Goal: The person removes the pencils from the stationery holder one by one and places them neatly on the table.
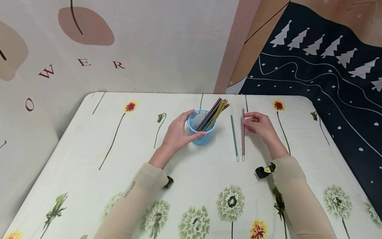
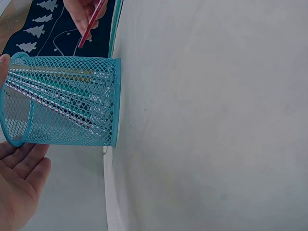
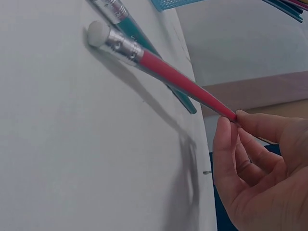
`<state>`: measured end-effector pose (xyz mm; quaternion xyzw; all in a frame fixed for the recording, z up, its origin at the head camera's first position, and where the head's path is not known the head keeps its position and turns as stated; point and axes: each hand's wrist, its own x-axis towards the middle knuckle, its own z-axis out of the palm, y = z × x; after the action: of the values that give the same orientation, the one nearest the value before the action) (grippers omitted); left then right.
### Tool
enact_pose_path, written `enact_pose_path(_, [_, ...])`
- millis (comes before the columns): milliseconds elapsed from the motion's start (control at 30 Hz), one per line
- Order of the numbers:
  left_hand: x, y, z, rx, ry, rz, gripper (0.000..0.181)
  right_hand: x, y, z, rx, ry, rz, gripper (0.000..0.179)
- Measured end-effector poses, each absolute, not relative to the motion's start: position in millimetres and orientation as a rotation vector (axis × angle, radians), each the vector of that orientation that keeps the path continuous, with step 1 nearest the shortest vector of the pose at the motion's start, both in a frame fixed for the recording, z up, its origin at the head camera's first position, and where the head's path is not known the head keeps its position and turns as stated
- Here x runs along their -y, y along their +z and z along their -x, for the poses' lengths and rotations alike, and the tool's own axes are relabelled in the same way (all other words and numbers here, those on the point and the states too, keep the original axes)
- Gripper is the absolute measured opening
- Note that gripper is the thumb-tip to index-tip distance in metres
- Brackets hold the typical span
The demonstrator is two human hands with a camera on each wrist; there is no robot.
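A light blue mesh pencil cup stands on the table, with my left hand holding it by the rim between thumb and fingers. Several pencils lean to the right inside it; through the mesh their silver ends show near the bottom. To the right of the cup, my right hand pinches a dark red pencil between thumb and fingertips. In the right wrist view, this pencil points its white eraser away from the hand. Beside it, a teal pencil lies on the tabletop.
A white cloth with printed flowers covers the table. Behind it hangs a pale backdrop, and a dark cloth with white trees is on the right. Black straps show near both wrists.
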<state>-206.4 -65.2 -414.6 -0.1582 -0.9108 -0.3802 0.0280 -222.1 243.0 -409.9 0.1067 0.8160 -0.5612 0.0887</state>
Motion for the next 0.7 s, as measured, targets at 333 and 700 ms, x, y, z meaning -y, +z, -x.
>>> enact_pose_path(333, [65, -414, 206, 2.825, -1.179, 0.483, 0.092, -245, -421, 229, -2.454, -1.559, -0.347, 0.039])
enact_pose_path(700, [65, -414, 206, 2.824, -1.181, 0.482, 0.091, -244, -427, 233, -2.438, -1.493, -0.401, 0.037])
